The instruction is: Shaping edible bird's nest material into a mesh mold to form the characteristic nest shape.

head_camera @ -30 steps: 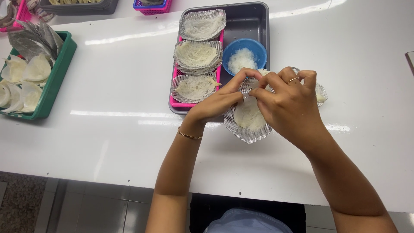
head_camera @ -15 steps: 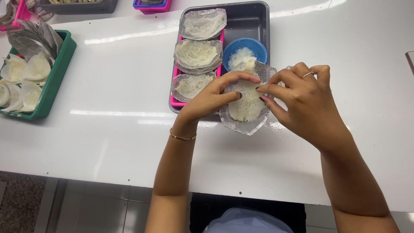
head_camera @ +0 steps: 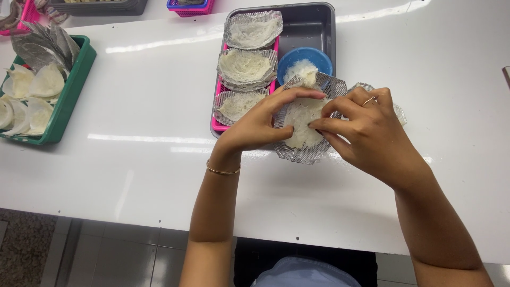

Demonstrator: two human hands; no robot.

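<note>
My left hand (head_camera: 260, 125) and my right hand (head_camera: 366, 130) together hold a curved metal mesh mould (head_camera: 303, 154) above the white table, just right of the grey tray. A pale, fibrous white piece (head_camera: 300, 119) lies in the mould. Fingertips of both hands press on that piece from either side. A gold bangle is on my left wrist and a ring on my right hand. Part of a second mesh piece (head_camera: 398, 112) shows behind my right hand.
A grey metal tray (head_camera: 319, 32) holds a pink basket (head_camera: 218, 125) with three filled mesh moulds (head_camera: 245, 66) and a blue bowl (head_camera: 305, 56) of white material. A green basket (head_camera: 69, 98) at the left holds white curved pieces and mesh moulds. Pink and purple baskets stand at the far edge.
Both hands have tilted the mould up so its inside faces me, and lifted it nearer the tray. The fingers have shifted onto the white piece.
</note>
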